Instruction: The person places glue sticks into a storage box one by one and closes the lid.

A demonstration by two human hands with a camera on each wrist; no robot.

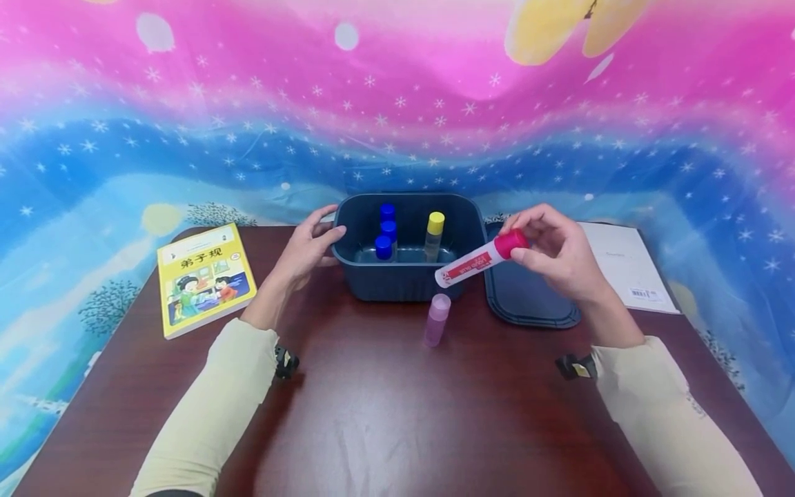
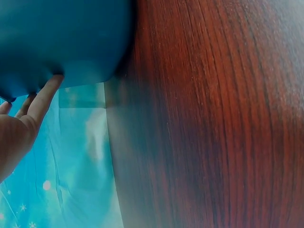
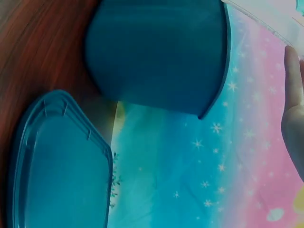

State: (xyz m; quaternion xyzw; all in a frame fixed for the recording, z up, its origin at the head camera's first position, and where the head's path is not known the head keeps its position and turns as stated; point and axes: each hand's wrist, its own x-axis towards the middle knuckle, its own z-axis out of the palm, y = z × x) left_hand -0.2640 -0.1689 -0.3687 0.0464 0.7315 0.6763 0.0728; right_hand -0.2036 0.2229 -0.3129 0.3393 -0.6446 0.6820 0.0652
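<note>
While it hangs in the air just in front of the bin's near right corner, the white plastic glue stick with a red label and magenta cap [image 1: 481, 259] lies tilted, its long axis running from the capped end up at the right down to the bare white end at the lower left, so the low end points toward the table in front of the dark blue plastic storage bin [image 1: 406, 279]. The right hand [image 1: 553, 252] pinches it at the cap end, fingers and thumb curled round the cap, and is plainly the nearer hand (the only one touching it). The bin's open mouth lies up and to the left of the stick, away from that hand. Inside the bin stand three tubes with blue caps [image 1: 386, 231] toward the left and a clear tube with a yellow cap [image 1: 435, 235] toward the right. The left hand [image 1: 307, 248] rests against the bin's left wall, fingers fairly straight, the thumb at the rim; the left wrist view shows a fingertip touching the blue wall. On the dark reddish wooden table [image 1: 385, 414] a pale pink translucent tube [image 1: 437, 319] lies just before the bin, below the held stick. The bin's dark blue flat lid [image 1: 528, 297] lies beside it on the right, under the right hand. A yellow picture book [image 1: 203, 277] lies well to the left, a white sheet of paper [image 1: 624, 266] to the far right.
</note>
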